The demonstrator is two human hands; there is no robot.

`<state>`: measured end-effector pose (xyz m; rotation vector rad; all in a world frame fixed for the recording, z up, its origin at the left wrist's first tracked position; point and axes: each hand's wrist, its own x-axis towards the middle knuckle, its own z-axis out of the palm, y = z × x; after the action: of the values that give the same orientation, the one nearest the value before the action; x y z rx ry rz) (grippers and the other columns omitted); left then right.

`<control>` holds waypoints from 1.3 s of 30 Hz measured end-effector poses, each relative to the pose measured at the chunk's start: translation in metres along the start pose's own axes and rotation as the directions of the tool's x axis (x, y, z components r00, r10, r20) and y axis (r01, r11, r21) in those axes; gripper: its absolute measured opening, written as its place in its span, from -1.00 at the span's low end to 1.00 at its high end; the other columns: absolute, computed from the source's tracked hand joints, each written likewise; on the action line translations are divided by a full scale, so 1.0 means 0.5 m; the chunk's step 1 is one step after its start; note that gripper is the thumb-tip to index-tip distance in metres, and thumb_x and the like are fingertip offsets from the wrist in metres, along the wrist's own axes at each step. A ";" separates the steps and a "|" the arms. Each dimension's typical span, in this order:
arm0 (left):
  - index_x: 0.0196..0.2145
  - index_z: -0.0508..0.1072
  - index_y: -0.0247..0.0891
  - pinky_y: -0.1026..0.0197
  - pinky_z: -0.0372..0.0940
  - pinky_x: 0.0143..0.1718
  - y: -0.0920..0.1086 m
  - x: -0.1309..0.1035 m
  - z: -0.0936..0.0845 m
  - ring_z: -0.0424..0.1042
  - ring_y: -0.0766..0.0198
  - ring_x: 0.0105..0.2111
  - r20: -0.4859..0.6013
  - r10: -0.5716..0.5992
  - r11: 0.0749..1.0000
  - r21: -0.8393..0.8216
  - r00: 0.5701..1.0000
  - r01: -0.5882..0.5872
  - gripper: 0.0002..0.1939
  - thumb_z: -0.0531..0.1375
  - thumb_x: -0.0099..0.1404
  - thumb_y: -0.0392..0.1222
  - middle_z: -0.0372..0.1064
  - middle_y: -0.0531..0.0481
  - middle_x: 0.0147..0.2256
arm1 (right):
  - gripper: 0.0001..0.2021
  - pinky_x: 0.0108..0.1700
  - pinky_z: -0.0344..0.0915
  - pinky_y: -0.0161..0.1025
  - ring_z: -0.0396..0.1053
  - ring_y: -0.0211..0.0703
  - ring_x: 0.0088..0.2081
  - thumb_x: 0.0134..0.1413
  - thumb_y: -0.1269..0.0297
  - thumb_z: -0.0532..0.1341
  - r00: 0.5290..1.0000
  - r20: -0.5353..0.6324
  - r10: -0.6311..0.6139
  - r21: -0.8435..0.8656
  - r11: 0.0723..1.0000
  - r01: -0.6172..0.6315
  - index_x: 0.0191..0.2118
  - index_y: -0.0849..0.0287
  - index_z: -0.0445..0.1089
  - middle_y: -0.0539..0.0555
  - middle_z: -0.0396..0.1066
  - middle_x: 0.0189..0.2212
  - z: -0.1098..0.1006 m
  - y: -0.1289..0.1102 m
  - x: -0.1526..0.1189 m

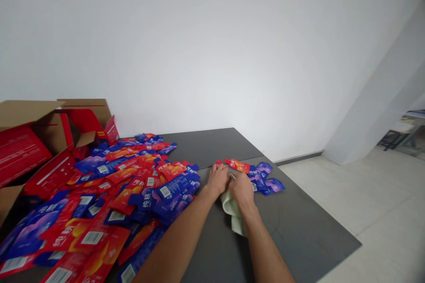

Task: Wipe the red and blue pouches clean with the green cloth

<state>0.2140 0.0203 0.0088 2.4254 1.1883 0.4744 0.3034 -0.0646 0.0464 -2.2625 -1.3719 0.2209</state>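
My left hand [218,180] is closed near the middle of the dark table, beside a small group of packets. Close to its right, my right hand [241,187] has its fingers wrapped round a pale green cloth [229,204], which hangs down toward me between my forearms. What my left fingers hold, if anything, is hidden. Just beyond both hands lies a red packet [239,166]. Blue packets [274,185] rest to the right of my right hand.
A large heap of red and blue packets [133,177] covers the left of the table [299,230]. Open red cardboard boxes [20,154] stand at the far left. A white wall [212,53] rises behind; a stool [396,130] shows at the far right.
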 end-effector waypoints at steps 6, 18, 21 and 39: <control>-0.17 0.45 -0.29 0.02 0.18 0.15 -0.014 -0.053 -0.024 0.26 0.03 0.08 -0.135 -0.089 0.987 -0.143 0.987 0.069 -0.77 0.13 0.19 -0.37 0.34 -0.23 0.00 | -0.77 -0.23 0.28 -0.34 0.53 -0.06 -0.20 0.11 0.36 0.17 0.998 -0.013 -0.059 0.050 0.997 0.060 -0.19 0.17 0.57 0.24 0.57 -0.24 0.005 -0.023 -0.015; -0.16 0.52 -0.30 0.17 0.40 -0.17 -0.043 -0.170 -0.130 0.54 0.15 -0.23 -0.261 -0.292 0.731 -0.681 0.920 0.039 -0.64 0.19 0.05 -0.46 0.55 -0.12 -0.21 | -0.69 0.03 0.31 -0.26 0.47 -0.11 -0.08 0.25 0.31 0.07 0.920 -0.199 -0.339 0.296 0.874 0.386 -0.07 0.18 0.54 0.14 0.54 -0.12 0.013 -0.076 -0.041; -0.21 0.52 -0.31 0.18 0.38 -0.23 -0.053 -0.228 -0.152 0.53 0.15 -0.29 -0.240 -0.338 0.435 -0.897 0.910 -0.075 -0.67 0.24 0.00 -0.39 0.55 -0.09 -0.29 | -0.70 0.04 0.32 -0.22 0.45 -0.10 -0.09 0.26 0.25 0.08 0.863 -0.276 -0.423 0.439 0.743 0.505 -0.09 0.16 0.54 0.14 0.53 -0.12 0.017 -0.104 -0.069; -0.01 0.44 -0.22 0.17 0.38 -0.17 -0.085 -0.343 -0.171 0.53 0.16 -0.24 -0.213 -0.424 0.209 -0.969 0.880 -0.133 -0.43 0.43 0.01 -0.11 0.55 -0.09 -0.19 | -0.72 0.03 0.35 -0.13 0.45 -0.06 -0.09 0.22 0.15 0.17 0.852 -0.233 -0.468 0.691 0.537 0.484 -0.10 0.13 0.55 0.16 0.53 -0.15 0.034 -0.170 -0.152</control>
<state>0.0464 -0.0765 0.0403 1.0226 0.7856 1.3063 0.1932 -0.0926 0.0639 -1.1608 -1.4805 0.4614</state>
